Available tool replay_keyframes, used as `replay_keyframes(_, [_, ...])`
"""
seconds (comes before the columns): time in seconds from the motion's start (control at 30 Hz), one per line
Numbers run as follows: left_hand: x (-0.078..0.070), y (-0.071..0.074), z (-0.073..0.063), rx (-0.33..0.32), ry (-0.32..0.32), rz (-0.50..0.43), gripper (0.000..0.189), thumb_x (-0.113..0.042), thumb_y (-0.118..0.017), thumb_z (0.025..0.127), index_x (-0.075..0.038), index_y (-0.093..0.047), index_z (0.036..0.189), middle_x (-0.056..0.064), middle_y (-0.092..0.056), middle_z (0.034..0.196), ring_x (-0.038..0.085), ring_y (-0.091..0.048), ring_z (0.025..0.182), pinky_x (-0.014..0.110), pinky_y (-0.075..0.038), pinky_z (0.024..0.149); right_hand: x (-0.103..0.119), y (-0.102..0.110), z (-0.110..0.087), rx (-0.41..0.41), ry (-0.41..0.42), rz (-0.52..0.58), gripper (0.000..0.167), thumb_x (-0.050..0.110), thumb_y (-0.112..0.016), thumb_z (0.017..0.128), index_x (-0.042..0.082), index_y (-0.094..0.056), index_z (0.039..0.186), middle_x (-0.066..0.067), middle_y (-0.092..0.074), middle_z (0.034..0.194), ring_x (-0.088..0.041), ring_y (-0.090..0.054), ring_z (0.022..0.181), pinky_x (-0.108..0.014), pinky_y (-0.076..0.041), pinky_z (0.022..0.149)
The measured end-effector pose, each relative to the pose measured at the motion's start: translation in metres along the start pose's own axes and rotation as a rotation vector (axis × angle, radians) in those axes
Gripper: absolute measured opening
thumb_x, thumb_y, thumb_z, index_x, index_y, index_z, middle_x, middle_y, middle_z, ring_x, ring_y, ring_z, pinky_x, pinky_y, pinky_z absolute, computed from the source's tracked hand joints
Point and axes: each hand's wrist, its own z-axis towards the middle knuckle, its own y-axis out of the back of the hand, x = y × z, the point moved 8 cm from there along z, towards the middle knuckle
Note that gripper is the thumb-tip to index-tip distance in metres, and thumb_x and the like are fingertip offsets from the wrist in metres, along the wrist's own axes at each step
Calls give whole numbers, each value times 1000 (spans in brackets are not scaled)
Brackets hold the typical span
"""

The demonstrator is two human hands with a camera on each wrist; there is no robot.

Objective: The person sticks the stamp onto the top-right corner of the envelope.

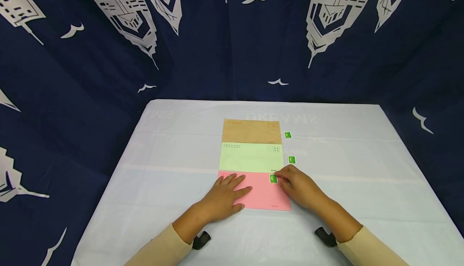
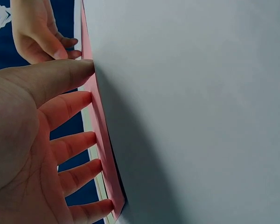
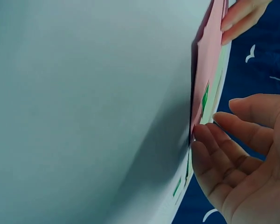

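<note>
A pink envelope (image 1: pixel 261 195) lies nearest the person, with a green stamp (image 1: pixel 273 178) at its upper right corner. My left hand (image 1: pixel 226 199) rests on the envelope's left part, fingers spread; the left wrist view shows its straight fingertips (image 2: pixel 94 139) along the pink paper. At the envelope's right edge is my right hand (image 1: pixel 299 185), fingertips right beside the stamp. The right wrist view shows its thumb (image 3: pixel 252 108) apart from the loosely bent fingers, nothing pinched between them. The postcode boxes are partly hidden under the left hand.
Behind the pink envelope lie a light green envelope (image 1: pixel 250 159) and a brown envelope (image 1: pixel 250 134), edges meeting in a column. To their right, two more green stamps, a nearer stamp (image 1: pixel 291 160) and a farther stamp (image 1: pixel 288 135), lie on the white tabletop (image 1: pixel 174 157). A dark blue patterned curtain (image 1: pixel 224 64) hangs behind.
</note>
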Motion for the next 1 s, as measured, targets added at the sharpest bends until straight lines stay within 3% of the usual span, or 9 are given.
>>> replay_keyframes(0.27, [0,1,0,-3,-4,4,54,-42,-57,102,-32,-44,154,3,-31,167,30,-27,155,60,-28,123,20,-3,-21,-18,155,-160,38,5,-70,92,-1,-67,129,-9,-65,123,-25,-65,112,-40,-59,92])
replay_keyframes(0.63, [1,-1,1,0,-3,3,54,-41,-57,102,-33,-45,154,3,-32,166,30,-27,155,60,-28,123,29,-12,-28,-39,243,-340,40,10,-77,87,3,-70,127,-17,-63,129,-31,-62,116,-46,-57,95])
replay_keyframes(1.0, [2,-3,1,3,-3,-4,54,-41,-57,102,-33,-44,154,2,-31,167,29,-26,155,60,-27,123,31,-15,-25,-27,276,-395,39,13,-77,87,4,-71,125,-13,-62,135,-29,-62,110,-42,-59,86])
